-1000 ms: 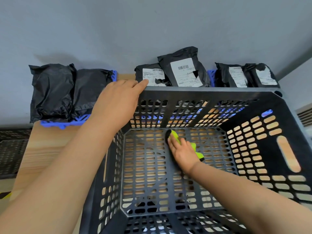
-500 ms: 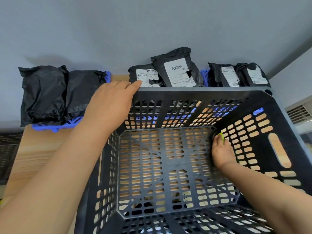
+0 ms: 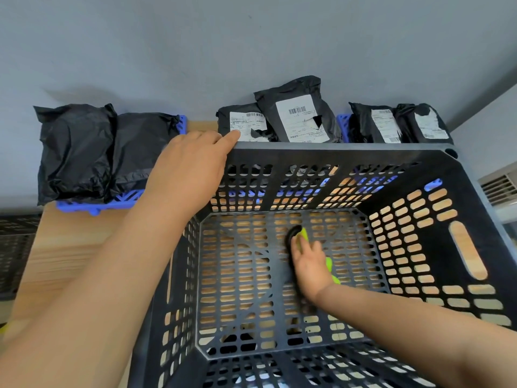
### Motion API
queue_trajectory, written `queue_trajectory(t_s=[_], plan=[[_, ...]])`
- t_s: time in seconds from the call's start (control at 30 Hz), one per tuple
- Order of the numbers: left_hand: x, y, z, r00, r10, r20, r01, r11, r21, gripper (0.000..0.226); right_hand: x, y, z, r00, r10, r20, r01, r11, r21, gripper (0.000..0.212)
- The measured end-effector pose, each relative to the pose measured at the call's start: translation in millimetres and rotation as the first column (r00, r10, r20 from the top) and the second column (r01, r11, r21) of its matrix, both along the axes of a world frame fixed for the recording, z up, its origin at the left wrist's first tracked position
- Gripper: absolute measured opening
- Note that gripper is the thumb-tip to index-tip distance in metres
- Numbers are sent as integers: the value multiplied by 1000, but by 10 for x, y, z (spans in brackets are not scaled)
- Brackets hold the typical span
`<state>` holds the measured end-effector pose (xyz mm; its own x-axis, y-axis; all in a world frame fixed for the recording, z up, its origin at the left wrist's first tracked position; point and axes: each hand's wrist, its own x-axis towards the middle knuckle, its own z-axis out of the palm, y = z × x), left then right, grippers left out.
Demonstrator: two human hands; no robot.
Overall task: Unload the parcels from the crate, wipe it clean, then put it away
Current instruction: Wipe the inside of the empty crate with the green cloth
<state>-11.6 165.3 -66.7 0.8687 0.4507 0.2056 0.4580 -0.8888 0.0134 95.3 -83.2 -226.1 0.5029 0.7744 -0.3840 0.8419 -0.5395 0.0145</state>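
black crate on a wooden table, one hand on its rim and one inside
the slotted crate (image 3: 335, 152) takes up the near part of the table (image 3: 70, 247). black parcels (image 3: 296, 113) stand outside it in a row against the wall, some on blue trays (image 3: 112, 203). the left hand (image 3: 187, 169) lies over the far-left rim corner, index finger straight along the edge. well apart from it, the right hand (image 3: 310, 264) presses a green pad (image 3: 303, 233) flat on the crate floor.

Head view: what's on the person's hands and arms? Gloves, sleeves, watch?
Nothing worn. The left hand and right hand are ungloved, no rings or watch visible. The left forearm and right forearm are uncovered to the frame edge: no sleeves, no markings.
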Motion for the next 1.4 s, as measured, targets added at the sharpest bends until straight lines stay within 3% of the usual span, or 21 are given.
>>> queue_trajectory(t_s=[0.4,0.7,0.9,1.07,1.17,1.4], plan=[[18,3,-6,1000,11,-9,-11,1000,9,48,-1164,772,0,887,433,-156,-423,901,96,75],[13,13,-17,1000,5,-22,-4,1000,23,49,-879,661,51,757,645,-102,-643,764,59,67],[5,11,-22,1000,8,-8,-8,1000,13,49,-354,191,180,794,591,-141,-601,798,-46,76],[11,20,-33,1000,2,-13,-2,1000,20,49,113,-269,208,858,501,-117,-514,843,-161,72],[3,30,-32,1000,0,-14,0,1000,20,50,363,-450,252,881,464,-95,-473,852,-222,83],[1,38,-39,1000,-10,-8,10,1000,17,49,765,-838,346,988,156,22,-138,924,-357,84]])
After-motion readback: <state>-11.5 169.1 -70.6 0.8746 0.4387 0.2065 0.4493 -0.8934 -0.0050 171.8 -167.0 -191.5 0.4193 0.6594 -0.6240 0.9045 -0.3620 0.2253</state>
